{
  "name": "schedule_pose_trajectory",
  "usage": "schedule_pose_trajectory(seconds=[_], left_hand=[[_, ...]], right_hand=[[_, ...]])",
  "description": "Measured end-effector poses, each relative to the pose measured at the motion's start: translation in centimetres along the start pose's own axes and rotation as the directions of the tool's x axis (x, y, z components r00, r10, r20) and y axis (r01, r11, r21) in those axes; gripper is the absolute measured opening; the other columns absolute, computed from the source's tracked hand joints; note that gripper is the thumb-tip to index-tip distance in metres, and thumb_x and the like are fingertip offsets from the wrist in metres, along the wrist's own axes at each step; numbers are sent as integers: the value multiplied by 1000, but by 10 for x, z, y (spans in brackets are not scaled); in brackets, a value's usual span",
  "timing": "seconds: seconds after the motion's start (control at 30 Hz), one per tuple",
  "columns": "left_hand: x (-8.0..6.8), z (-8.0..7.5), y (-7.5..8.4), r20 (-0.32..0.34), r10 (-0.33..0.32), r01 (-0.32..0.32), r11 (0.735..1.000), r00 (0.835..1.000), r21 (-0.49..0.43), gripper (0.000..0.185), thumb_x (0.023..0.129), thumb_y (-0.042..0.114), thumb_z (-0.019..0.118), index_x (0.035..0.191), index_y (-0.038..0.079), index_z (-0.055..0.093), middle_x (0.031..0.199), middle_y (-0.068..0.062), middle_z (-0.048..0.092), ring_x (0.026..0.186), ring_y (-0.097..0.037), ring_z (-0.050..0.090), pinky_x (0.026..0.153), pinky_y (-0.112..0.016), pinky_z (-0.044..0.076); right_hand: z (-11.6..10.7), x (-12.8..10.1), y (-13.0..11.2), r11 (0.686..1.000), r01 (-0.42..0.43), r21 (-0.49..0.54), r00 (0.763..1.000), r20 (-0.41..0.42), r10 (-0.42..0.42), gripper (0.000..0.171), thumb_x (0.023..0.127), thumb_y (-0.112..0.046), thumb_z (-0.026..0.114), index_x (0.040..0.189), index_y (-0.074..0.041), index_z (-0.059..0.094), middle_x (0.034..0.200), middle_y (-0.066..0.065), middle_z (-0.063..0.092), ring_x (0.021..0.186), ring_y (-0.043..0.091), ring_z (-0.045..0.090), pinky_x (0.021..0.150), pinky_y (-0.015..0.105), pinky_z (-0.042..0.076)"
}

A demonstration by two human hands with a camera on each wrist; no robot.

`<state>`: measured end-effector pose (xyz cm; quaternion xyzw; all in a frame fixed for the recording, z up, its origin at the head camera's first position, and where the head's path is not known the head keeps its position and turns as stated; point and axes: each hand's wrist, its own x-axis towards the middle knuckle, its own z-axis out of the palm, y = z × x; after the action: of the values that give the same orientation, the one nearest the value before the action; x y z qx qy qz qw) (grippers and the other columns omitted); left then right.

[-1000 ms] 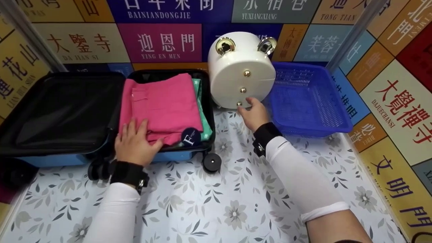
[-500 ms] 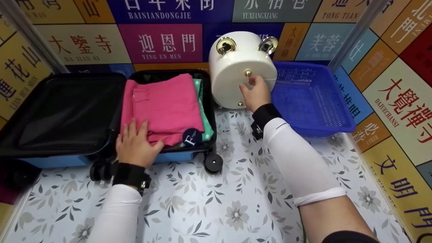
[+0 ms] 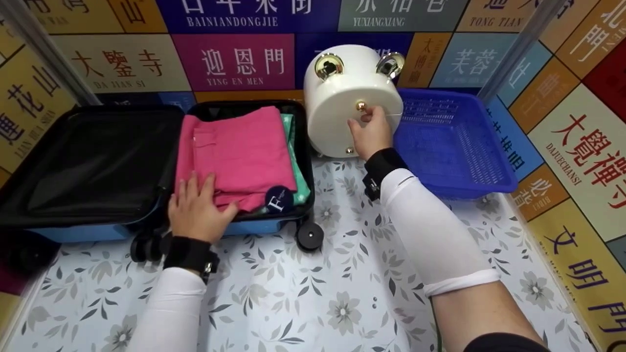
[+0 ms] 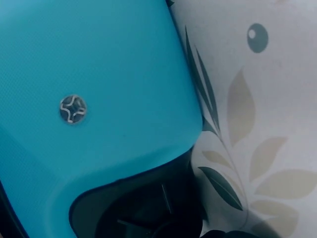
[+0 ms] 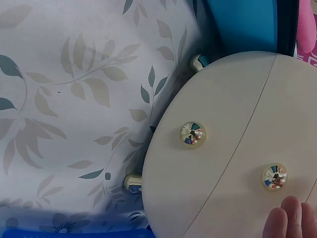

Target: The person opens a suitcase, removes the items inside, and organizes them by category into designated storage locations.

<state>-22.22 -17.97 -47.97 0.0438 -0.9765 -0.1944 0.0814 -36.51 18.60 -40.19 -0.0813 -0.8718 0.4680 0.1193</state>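
In the head view, my left hand point(image 3: 198, 210) rests with spread fingers on the near left corner of a folded pink garment point(image 3: 244, 146). This garment lies in the right half of an open suitcase point(image 3: 250, 226), over a green garment point(image 3: 299, 178). My right hand point(image 3: 372, 134) is raised at the front of a white round drawer box point(image 3: 332, 127) with gold knobs. In the right wrist view, its fingertips point(image 5: 293, 218) lie beside the middle knob point(image 5: 274, 177), which shows uncovered. The lower knob point(image 5: 192, 134) is further off. My right thumb is out of that view.
The suitcase's black lid half point(image 3: 102, 161) lies open at the left. A blue plastic basket point(image 3: 455, 188) stands right of the drawer box. Suitcase wheels point(image 3: 310, 236) jut toward the front. A floral cloth point(image 3: 274, 298) covers the table, with printed walls behind and at the right.
My right hand has risen from near the bottom knob to the middle knob, mostly in the first half second. The left hand stays on the pink garment.
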Motion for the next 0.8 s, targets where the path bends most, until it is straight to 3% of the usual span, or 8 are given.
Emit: schedule_pose_trajectory(seconds=[0.33,0.5,0.7,0.8], left_hand=[[-1,0,0,-30,7,-7,1000,1000,0,92,89,62,67,165,18,39,175,-23,27,162,-50,21,126,-74,18],[-1,1,0,-45,14,-14,1000,999,-3,91,89,61,68,164,17,41,174,-22,29,161,-50,22,126,-75,19],[-1,1,-1,-39,11,-12,1000,999,-5,91,89,61,68,164,17,41,174,-23,29,162,-50,21,126,-75,19],[-1,1,-1,-37,10,-10,1000,999,-11,92,89,61,68,165,17,40,174,-23,28,162,-50,21,126,-75,18]], right_hand=[[0,5,-10,996,29,81,999,-28,-27,38,106,-16,63,139,-2,50,124,12,64,97,19,67,80,28,60],[1,6,-8,996,17,89,999,-32,-14,36,105,-15,64,136,0,51,121,12,65,85,15,67,79,27,60],[1,6,-7,998,-4,70,999,-37,7,34,105,-18,65,132,0,53,119,13,68,95,19,68,84,28,56],[1,7,-8,997,-4,73,999,-39,7,30,105,-18,65,129,-2,54,115,10,67,91,16,66,80,26,56]])
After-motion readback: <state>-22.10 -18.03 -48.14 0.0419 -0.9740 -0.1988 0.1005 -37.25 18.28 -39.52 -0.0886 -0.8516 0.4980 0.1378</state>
